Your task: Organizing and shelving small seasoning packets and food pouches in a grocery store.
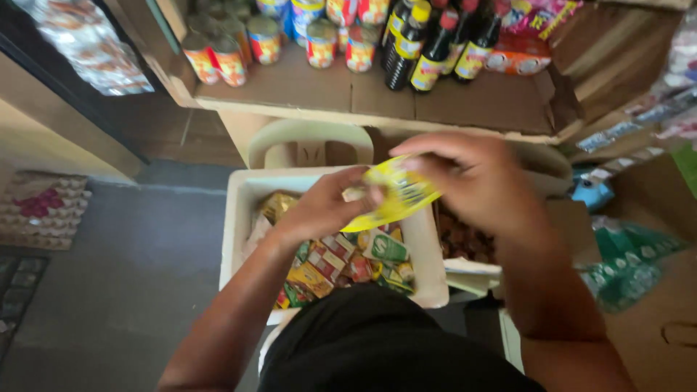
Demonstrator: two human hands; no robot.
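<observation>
Both hands grip one yellow packet (396, 194): the left hand (323, 207) pinches its near edge, the right hand (472, 181) closes over its far side, so the packet lies between them. It hangs above a white tub (239, 218) of mixed sachets (341, 265). Cans (268, 40) and dark bottles (435, 51) stand on the cardboard shelf (348, 91) beyond.

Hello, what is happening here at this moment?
A person holds a small yellow packet with both hands: the left hand grips its lower edge and the right hand pinches its top. The packet is above a white box full of small colourful sachets. Behind, a cardboard shelf carries cans and dark bottles.
</observation>
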